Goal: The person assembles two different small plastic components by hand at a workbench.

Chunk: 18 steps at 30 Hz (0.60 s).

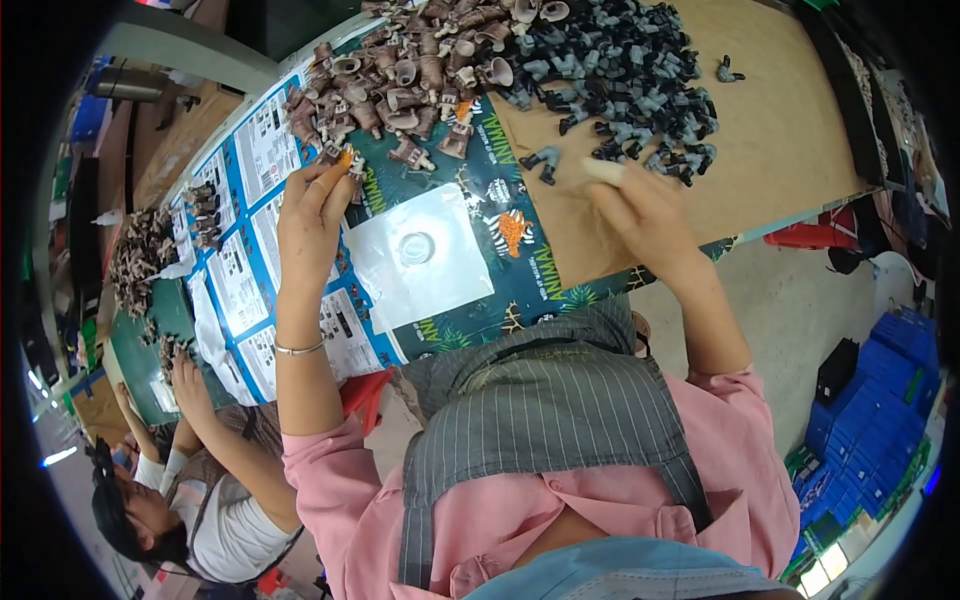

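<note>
at the near edge of the brown toy pile (400,75), the left hand (312,215) pinches a small brown-and-orange figure (347,160) between fingertips, just above the printed sheets (240,280). the right hand (640,215) is closed on a small pale piece (603,170) right beside the grey-black parts heap (620,70) on the cardboard-covered tabletop (790,130). a clear plastic sheet (420,255) lies between the hands. a co-worker's hand (185,380) works further left.

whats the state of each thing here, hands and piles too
left hand: raised, pinching a small brown toy part
right hand: closed on a pale stick-like piece
brown toy parts: heaped loose
grey toy parts: heaped loose on cardboard sheet
clear plastic sheet: lying flat
</note>
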Each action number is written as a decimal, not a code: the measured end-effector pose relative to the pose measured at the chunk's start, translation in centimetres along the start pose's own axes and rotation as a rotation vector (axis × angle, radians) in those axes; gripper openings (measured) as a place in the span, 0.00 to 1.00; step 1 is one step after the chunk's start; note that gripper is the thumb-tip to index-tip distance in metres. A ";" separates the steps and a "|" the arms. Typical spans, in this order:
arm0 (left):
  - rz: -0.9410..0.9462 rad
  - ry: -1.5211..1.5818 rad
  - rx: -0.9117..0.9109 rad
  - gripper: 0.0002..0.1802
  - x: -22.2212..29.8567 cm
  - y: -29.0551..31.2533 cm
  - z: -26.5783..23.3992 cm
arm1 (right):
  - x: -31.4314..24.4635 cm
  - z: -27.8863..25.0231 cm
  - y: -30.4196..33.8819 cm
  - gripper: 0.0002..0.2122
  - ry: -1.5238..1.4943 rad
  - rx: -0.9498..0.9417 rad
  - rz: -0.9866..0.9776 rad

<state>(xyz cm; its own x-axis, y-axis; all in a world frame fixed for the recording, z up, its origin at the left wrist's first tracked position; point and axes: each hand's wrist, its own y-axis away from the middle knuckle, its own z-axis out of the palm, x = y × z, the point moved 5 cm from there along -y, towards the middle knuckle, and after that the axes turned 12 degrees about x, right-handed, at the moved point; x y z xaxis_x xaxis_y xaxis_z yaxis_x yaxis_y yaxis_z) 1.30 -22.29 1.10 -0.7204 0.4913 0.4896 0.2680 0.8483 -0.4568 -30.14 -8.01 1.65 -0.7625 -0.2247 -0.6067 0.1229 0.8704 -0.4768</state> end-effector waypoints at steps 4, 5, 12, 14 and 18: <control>0.063 0.009 0.032 0.12 1.4 -0.1 -0.2 | -2.9 3.4 -2.1 0.09 0.319 -0.007 -0.268; 0.083 -0.019 -0.018 0.13 1.3 -0.1 0.2 | -2.8 4.3 -2.3 0.09 0.387 -0.046 -0.264; -0.113 0.010 -0.156 0.19 0.2 0.4 -0.3 | -1.5 5.3 -3.0 0.08 0.138 -0.076 -0.060; -0.119 -0.036 -0.144 0.20 -0.9 1.2 -1.3 | -1.9 5.2 -3.3 0.08 -0.049 -0.184 0.166; -0.542 0.513 -0.018 0.19 -2.3 4.6 -2.6 | -1.7 6.8 -2.3 0.11 -0.670 -0.440 0.641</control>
<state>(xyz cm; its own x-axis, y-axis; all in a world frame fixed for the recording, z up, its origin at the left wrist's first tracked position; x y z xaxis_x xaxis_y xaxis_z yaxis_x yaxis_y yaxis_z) 5.86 -19.06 -0.20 -0.3664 0.0306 0.9300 -0.0263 0.9987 -0.0432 -24.78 -12.63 -0.53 -0.1072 0.2581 -0.9602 0.0356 0.9661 0.2557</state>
